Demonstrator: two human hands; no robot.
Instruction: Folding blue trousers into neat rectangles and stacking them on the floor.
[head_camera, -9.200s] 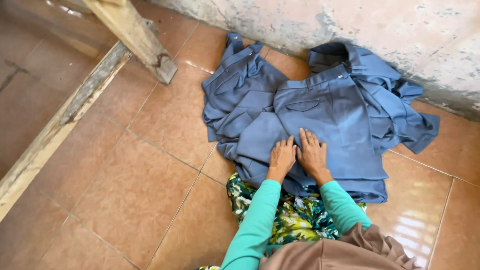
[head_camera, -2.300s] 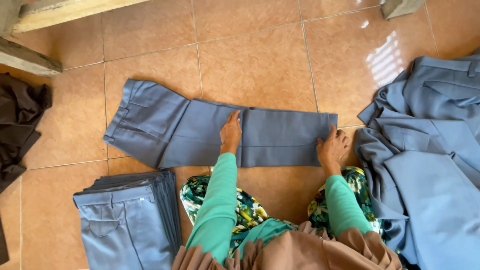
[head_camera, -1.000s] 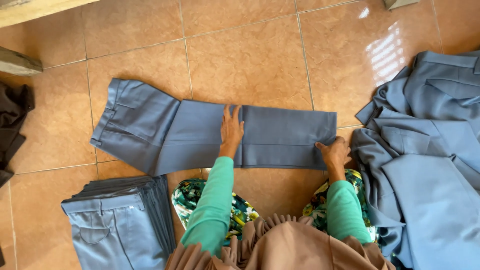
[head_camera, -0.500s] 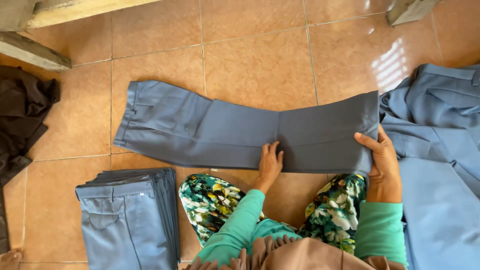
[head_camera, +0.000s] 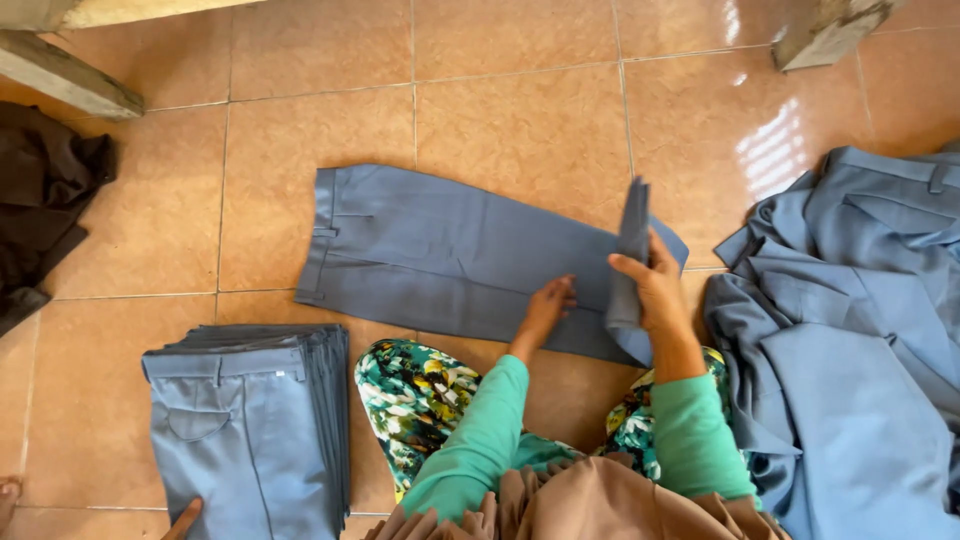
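The right hand (head_camera: 655, 290) has its fingers pinched on the leg end of the blue-grey trousers (head_camera: 440, 260), lifting it upright, while the left hand (head_camera: 545, 308) lies flat with fingers together on the cloth near mid-leg. This looks like the fold-over step; carrying the lifted end toward the waistband calls for the flat hand to hold the crease. The trousers lie spread on the tiled floor (head_camera: 520, 110), between a folded stack (head_camera: 245, 430) and a loose pile (head_camera: 860, 330).

My left hand (head_camera: 545, 305) lies flat, palm down, fingers together and pointing toward the top of the frame, just right of centre. My right hand (head_camera: 655, 285) is raised beside it, thumb on one side and fingers curled shut in a pinch. Both forearms, in green sleeves, reach up from the bottom edge.
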